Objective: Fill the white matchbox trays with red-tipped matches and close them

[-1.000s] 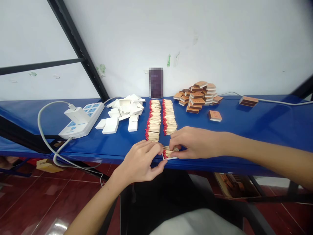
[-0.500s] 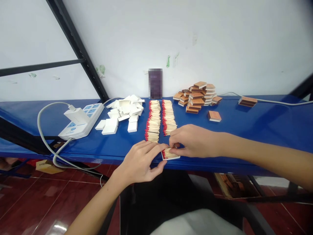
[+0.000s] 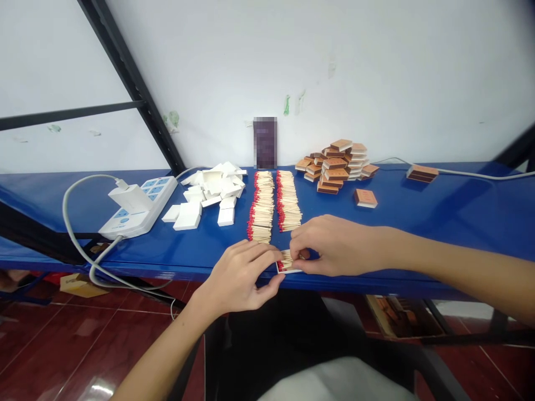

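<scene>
A small white matchbox tray (image 3: 286, 262) filled with red-tipped matches lies at the front edge of the blue table (image 3: 438, 217). My left hand (image 3: 242, 275) grips the tray's left end between thumb and fingers. My right hand (image 3: 334, 245) is closed over its right side, fingertips pinching on the matches. Just behind the hands lie two long rows of loose matches (image 3: 273, 205) with their red heads to the left.
A heap of white inner trays (image 3: 209, 192) lies left of the rows, and a white power strip (image 3: 136, 203) with a grey cable further left. Brown matchbox sleeves (image 3: 336, 164) are piled at back right, one (image 3: 365, 198) apart, another stack (image 3: 422, 173) far right. A dark box (image 3: 264, 142) leans on the wall.
My right hand's fingers shifted slightly over the tray, pressing the matches down and covering more of it. The left hand kept its hold.
</scene>
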The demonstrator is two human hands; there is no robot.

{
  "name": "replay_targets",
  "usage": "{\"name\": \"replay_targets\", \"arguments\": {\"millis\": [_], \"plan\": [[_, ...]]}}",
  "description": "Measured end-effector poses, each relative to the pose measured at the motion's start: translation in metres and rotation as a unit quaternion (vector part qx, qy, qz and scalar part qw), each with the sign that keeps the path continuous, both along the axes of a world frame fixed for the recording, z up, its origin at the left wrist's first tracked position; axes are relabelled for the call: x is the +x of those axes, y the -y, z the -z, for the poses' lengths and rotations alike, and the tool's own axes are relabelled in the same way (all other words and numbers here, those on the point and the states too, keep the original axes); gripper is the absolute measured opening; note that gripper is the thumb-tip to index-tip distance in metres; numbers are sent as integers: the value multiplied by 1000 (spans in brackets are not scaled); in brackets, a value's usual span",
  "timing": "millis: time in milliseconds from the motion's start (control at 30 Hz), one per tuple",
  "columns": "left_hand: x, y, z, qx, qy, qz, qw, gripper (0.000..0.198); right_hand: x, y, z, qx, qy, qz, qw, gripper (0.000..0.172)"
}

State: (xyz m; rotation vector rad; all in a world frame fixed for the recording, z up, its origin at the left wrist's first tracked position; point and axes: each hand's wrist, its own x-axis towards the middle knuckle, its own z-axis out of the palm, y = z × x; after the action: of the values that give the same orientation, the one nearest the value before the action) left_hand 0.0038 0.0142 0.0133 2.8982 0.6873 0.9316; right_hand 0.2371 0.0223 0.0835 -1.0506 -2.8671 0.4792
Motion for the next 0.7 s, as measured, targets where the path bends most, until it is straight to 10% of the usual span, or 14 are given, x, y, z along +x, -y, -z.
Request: {"name": "replay_targets", "arguments": {"millis": [700], "plan": [[1, 1, -1, 8, -1, -12, 1000, 22, -2, 5, 6, 154, 66, -14, 986, 23]]}}
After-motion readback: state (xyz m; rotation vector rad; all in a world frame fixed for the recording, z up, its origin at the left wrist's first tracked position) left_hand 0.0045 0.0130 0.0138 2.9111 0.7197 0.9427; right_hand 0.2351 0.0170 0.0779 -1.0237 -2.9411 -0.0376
